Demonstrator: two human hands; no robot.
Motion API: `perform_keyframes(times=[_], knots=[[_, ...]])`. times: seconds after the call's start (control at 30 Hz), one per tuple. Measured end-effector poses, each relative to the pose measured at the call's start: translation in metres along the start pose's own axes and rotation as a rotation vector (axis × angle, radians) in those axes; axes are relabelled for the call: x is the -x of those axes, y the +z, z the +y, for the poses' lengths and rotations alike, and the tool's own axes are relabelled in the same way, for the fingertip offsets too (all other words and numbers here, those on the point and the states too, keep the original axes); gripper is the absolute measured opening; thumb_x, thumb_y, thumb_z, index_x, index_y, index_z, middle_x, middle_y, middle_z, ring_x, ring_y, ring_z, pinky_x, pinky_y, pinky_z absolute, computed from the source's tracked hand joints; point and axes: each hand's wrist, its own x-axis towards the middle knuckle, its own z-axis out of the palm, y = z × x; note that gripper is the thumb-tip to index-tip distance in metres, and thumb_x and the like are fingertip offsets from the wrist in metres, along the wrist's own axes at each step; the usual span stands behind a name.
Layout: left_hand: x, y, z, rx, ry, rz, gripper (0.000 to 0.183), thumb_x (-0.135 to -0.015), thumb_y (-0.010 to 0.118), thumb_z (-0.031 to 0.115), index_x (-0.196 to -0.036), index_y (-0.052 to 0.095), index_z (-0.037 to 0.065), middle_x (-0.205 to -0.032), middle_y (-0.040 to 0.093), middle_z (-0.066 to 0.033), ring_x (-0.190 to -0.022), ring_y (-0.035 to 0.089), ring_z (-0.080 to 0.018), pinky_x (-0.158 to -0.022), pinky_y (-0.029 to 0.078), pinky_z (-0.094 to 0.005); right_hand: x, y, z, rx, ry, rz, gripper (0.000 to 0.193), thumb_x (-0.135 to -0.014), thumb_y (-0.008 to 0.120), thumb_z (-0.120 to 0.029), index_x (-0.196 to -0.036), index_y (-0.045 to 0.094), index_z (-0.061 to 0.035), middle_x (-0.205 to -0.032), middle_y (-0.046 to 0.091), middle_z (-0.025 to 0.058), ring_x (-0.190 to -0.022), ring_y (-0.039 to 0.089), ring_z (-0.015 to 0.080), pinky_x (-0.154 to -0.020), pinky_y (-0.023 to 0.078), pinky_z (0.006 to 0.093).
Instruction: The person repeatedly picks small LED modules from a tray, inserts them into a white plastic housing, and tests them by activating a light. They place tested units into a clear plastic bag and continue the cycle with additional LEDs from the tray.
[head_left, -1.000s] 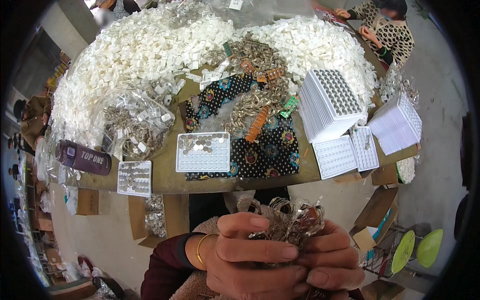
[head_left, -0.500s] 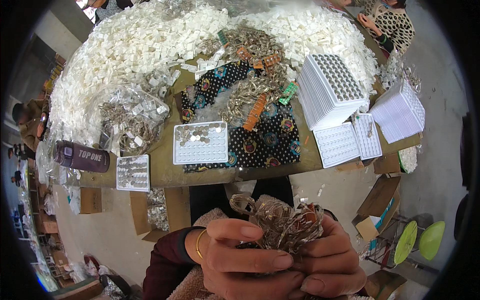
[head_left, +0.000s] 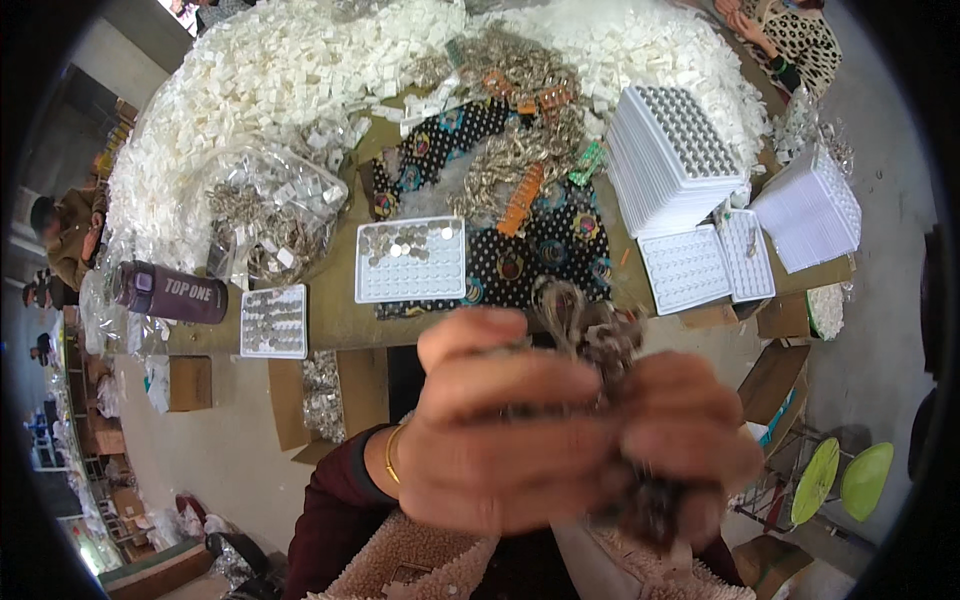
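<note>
A tangled bundle of thin silvery wire (head_left: 605, 338) is gripped between my two hands, in front of the table's near edge. My left hand (head_left: 505, 430), with a gold bangle at its wrist, has its fingers curled round the bundle's left side. My right hand (head_left: 690, 425) is closed round the other side. Both are smeared by motion, and loops of wire stick out above and below them. Beyond lies a patterned black cloth (head_left: 555, 235) bearing more tangled wire (head_left: 490, 175) and an orange strip (head_left: 521, 200). A white tray (head_left: 410, 288) partly filled with round silvery discs rests on the cloth's left edge.
White plastic pieces (head_left: 270, 90) are heaped across the table's far side. Tall stacks of white trays (head_left: 650, 190) stand at right. At left are a clear bag (head_left: 320, 185) of wire, a dark bottle (head_left: 172, 292) and a smaller tray (head_left: 275, 350). Other people sit around.
Both hands have risen toward the table with the wire bundle between them, and now blur. The whole view has shifted slightly, with the table sitting a little higher and to the right.
</note>
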Motion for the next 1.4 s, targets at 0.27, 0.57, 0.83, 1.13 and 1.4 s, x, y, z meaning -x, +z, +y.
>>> perform_keyframes(times=[0.27, 0.57, 0.83, 1.13, 1.4], knots=[[-0.003, 0.008, -0.065, 0.099, -0.536, -0.204, 0.018, -0.08, 0.074, -0.003, -0.098, 0.071, 0.0, -0.098, 0.066, -0.0096, -0.091, 0.064, -0.0242, -0.085, 0.05, -0.0337, -0.031, 0.007, 0.096, 0.204, 0.066, 0.039, 0.027, -0.09, 0.062, 0.0, -0.117, 0.067, 0.0026, -0.103, 0.065, 0.0132, -0.093, 0.063, 0.0247, -0.079, 0.05, 0.0301], [0.01, -0.01, -0.117, 0.351, -0.755, -0.361, 0.018, -0.092, 0.066, 0.004, -0.109, 0.071, 0.0, -0.115, 0.068, -0.0065, -0.109, 0.061, -0.0173, -0.097, 0.046, -0.0305, -0.014, 0.003, 0.15, -0.103, 0.406, 0.114, 0.025, -0.096, 0.062, -0.009, -0.117, 0.069, 0.0018, -0.101, 0.068, 0.0068, -0.086, 0.064, 0.0125, -0.078, 0.051, 0.0258], [0.0, -0.059, -0.19, 0.0, -1.023, -0.071, 0.023, -0.1, 0.057, 0.011, -0.114, 0.07, -0.002, -0.106, 0.072, -0.0102, -0.1, 0.067, -0.0159, -0.084, 0.05, -0.0268, -0.003, 0.005, 0.175, -0.027, 0.51, 0.163, 0.025, -0.097, 0.058, -0.007, -0.12, 0.066, 0.0016, -0.099, 0.061, 0.0062, -0.075, 0.062, 0.0114, -0.067, 0.049, 0.0275], [0.0, -0.052, -0.323, -0.754, -0.617, -0.33, 0.023, -0.09, 0.06, 0.002, -0.109, 0.072, 0.005, -0.108, 0.071, -0.0204, -0.1, 0.068, -0.0358, -0.088, 0.053, -0.0386, 0.003, 0.014, 0.188, 0.26, 0.148, -0.053, 0.028, -0.096, 0.063, -0.011, -0.123, 0.059, -0.0033, -0.105, 0.061, 0.0178, -0.083, 0.063, 0.0367, -0.071, 0.052, 0.0368], [0.005, -0.041, -0.328, -1.058, -0.603, -0.563, 0.011, -0.081, 0.068, 0.006, -0.091, 0.072, 0.008, -0.104, 0.066, -0.011, -0.1, 0.064, -0.0336, -0.084, 0.054, -0.043, 0.008, 0.008, 0.19, 0.226, 0.139, -0.023, 0.028, -0.093, 0.065, -0.004, -0.121, 0.059, -0.0023, -0.102, 0.061, 0.0167, -0.08, 0.064, 0.0346, -0.069, 0.052, 0.0363]])
